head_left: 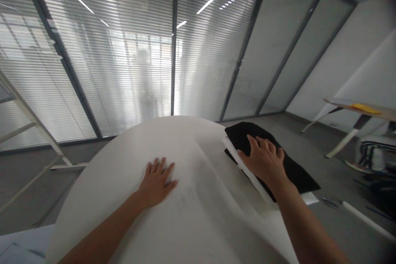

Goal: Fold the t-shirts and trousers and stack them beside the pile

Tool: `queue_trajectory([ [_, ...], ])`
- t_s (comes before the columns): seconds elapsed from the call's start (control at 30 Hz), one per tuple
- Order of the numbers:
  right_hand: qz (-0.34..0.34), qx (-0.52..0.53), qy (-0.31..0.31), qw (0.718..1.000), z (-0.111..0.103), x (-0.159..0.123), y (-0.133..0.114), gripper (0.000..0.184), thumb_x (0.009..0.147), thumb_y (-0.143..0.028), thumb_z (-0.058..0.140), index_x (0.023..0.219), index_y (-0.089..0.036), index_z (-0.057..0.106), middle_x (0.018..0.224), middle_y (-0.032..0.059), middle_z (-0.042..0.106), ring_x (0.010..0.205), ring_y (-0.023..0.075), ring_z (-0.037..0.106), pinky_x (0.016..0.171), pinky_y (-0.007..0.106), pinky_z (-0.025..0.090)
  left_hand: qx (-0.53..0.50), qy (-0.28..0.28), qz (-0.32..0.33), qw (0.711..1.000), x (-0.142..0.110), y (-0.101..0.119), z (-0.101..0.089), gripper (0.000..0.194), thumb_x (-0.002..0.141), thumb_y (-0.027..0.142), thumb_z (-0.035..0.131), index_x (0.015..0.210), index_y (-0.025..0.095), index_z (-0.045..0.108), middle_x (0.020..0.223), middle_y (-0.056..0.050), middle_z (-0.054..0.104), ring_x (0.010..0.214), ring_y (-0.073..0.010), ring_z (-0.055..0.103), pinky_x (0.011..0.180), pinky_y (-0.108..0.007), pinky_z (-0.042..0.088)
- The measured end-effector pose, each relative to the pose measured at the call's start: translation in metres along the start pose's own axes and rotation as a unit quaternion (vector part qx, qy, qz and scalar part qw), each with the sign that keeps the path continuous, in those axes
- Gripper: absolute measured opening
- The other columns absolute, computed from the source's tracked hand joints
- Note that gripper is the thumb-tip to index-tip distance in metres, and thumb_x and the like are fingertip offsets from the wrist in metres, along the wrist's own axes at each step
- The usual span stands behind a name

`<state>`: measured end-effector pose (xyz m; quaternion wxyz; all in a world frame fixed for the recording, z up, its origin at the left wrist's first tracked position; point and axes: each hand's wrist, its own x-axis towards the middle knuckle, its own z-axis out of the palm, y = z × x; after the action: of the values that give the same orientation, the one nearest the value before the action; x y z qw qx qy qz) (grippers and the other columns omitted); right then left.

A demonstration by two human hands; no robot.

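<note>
Our left hand lies flat on a broad white sheet, fingers slightly spread, open and gripping nothing. Our right hand is also open and palm down, pressing on the sheet's folded white edge, with its fingertips resting on a black cloth.

The fold and the cloth's long axis both run diagonally, from the far left down to the near right, and the cloth lies partly under the fold. It is dark and matte with an uneven outline. The sheet looks like heavy paper or pale fabric, though we can't be sure from this view. It has faint grey smudges and a soft crease.

On the grey floor to our right lie a white rod and what may be scissors. Beyond stands a worktop bearing something yellow.
</note>
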<state>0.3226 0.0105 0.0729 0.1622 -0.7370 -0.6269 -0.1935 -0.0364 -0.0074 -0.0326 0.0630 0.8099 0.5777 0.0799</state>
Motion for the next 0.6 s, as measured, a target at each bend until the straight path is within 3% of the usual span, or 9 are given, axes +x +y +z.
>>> queue_trajectory([
  [0.13, 0.049, -0.056, -0.027, 0.997, 0.023, -0.014, 0.013, 0.07, 0.087, -0.051, 0.044, 0.147, -0.016, 0.034, 0.151, 0.0201, 0.033, 0.142, 0.0373, 0.024, 0.106, 0.062, 0.022, 0.0, 0.003, 0.005, 1.0, 0.0, -0.001, 0.001, 0.072, 0.091, 0.069, 0.025, 0.151, 0.03, 0.032, 0.159, -0.016, 0.02, 0.146, -0.0417, 0.011, 0.113, -0.061, 0.012],
  [0.33, 0.031, -0.088, -0.028, 0.995, 0.029, -0.024, 0.01, 0.084, 0.077, -0.046, 0.057, 0.15, -0.014, 0.03, 0.156, 0.0232, 0.019, 0.144, 0.0416, 0.013, 0.107, 0.06, 0.021, 0.001, 0.009, 0.003, 1.0, 0.001, -0.002, 0.004, 0.072, 0.09, 0.069, 0.026, 0.151, 0.031, 0.032, 0.16, -0.015, 0.02, 0.146, -0.0407, 0.011, 0.113, -0.061, 0.013],
  [0.43, 0.029, -0.085, -0.046, 0.995, 0.027, -0.022, 0.01, 0.08, 0.079, -0.042, 0.056, 0.15, -0.014, 0.031, 0.154, 0.0231, 0.027, 0.142, 0.0418, 0.02, 0.105, 0.059, 0.025, 0.001, 0.017, 0.006, 1.0, 0.001, -0.003, 0.006, 0.07, 0.091, 0.068, 0.028, 0.151, 0.032, 0.032, 0.16, -0.013, 0.021, 0.146, -0.0404, 0.012, 0.113, -0.061, 0.014],
  [0.6, 0.023, -0.045, -0.049, 0.998, 0.011, -0.014, 0.012, 0.057, 0.087, -0.032, 0.048, 0.142, -0.016, 0.045, 0.141, 0.0193, 0.049, 0.13, 0.0376, 0.044, 0.098, 0.052, 0.039, 0.004, 0.033, 0.01, 0.999, 0.0, -0.005, 0.008, 0.068, 0.091, 0.066, 0.03, 0.15, 0.033, 0.033, 0.159, -0.013, 0.024, 0.145, -0.0401, 0.015, 0.113, -0.06, 0.016],
])
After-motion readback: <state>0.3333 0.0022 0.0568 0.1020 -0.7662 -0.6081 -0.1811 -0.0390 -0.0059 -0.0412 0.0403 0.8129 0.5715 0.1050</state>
